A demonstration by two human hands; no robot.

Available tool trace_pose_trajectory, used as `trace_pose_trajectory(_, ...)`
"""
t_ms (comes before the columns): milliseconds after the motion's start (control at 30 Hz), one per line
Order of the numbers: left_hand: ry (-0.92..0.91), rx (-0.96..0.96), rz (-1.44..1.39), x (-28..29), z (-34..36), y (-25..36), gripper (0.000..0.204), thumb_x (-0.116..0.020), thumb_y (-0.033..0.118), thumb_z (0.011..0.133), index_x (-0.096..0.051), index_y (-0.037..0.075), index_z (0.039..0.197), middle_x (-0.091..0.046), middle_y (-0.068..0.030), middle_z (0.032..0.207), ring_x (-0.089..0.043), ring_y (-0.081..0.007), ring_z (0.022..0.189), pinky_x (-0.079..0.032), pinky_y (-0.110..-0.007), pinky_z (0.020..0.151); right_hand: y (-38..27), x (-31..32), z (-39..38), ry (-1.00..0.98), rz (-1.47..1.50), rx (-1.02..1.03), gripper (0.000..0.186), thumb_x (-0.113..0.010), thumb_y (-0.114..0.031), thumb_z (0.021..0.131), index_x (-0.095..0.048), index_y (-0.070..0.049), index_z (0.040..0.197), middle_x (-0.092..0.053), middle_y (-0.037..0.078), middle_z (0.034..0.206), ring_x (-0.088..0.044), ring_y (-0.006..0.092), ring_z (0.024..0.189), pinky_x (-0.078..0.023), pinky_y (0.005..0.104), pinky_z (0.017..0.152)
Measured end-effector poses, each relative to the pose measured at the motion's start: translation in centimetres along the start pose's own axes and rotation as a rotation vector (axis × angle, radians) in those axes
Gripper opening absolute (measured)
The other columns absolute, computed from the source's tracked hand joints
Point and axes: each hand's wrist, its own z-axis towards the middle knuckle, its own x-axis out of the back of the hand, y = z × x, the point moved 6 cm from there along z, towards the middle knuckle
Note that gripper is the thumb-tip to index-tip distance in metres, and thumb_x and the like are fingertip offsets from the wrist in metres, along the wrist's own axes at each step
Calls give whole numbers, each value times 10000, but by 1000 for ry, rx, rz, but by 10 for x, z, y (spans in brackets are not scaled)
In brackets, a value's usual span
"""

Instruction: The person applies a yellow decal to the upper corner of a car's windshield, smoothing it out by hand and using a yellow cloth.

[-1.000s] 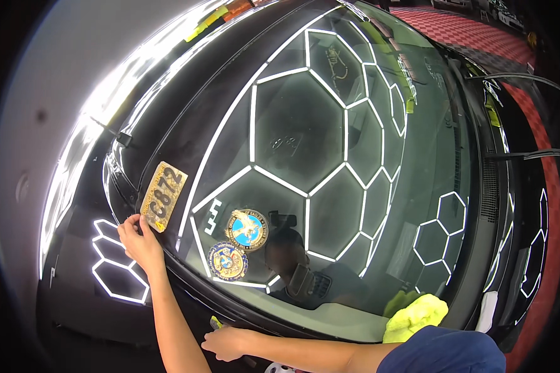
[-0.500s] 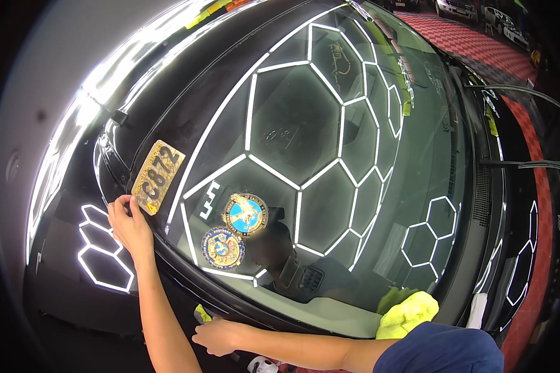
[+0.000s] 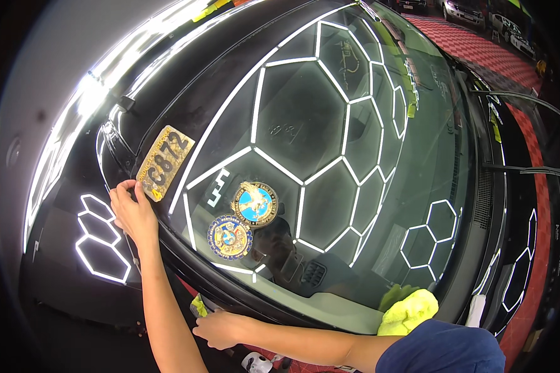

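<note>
My left hand (image 3: 134, 214) is at the lower left corner of a gold plate-shaped sticker (image 3: 163, 165) with dark characters. Its thumb and fingertips pinch in at that corner, on the black edge beside the car's glass. My right hand (image 3: 221, 329) is curled closed below the glass edge. A yellow-green and grey piece (image 3: 199, 306) pokes out by its fingers; the rest is hidden. Two round emblem stickers, one with a blue centre (image 3: 255, 204) and one with a scalloped blue rim (image 3: 229, 237), overlap slightly on the glass.
A bright yellow-green cloth (image 3: 408, 313) lies bunched on the glass's lower edge near my right arm. Two wiper arms (image 3: 522, 169) reach in at the right. Hexagonal lights reflect in the windshield (image 3: 302, 118). Red floor tiles (image 3: 463, 46) and parked cars show beyond.
The view has shifted slightly, so the stickers appear a little higher and further right. My left hand stays at the plate sticker's corner; my right hand remains below the glass edge.
</note>
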Motion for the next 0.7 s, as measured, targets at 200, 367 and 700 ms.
trace_pose_trajectory(200,32,-27,-11,2,0,-1,188,-572,293,948,-640,124,995,-524,-38,938,-544,-246,941,-415,-446,788,1,-1,1,-77,-17,-40,357,-703,-215,826,-609,2,1093,-613,144,1018,-651,327,957,-505,504,826)
trace_pose_trajectory(367,17,-44,-14,3,2,-3,181,-576,286,947,-646,119,953,-520,-30,885,-545,-243,893,-427,-406,743,-1,-1,0,-88,-33,-48,346,-708,-209,817,-612,6,1071,-613,144,1006,-653,321,941,-506,500,813)
trace_pose_trajectory(700,132,-69,-60,7,2,3,205,-568,263,958,-648,81,1012,-516,-40,858,-533,-225,845,-425,-385,746,2,5,6,120,67,8,206,-668,-57,727,-675,44,906,-675,224,902,-687,403,832,-534,541,793)
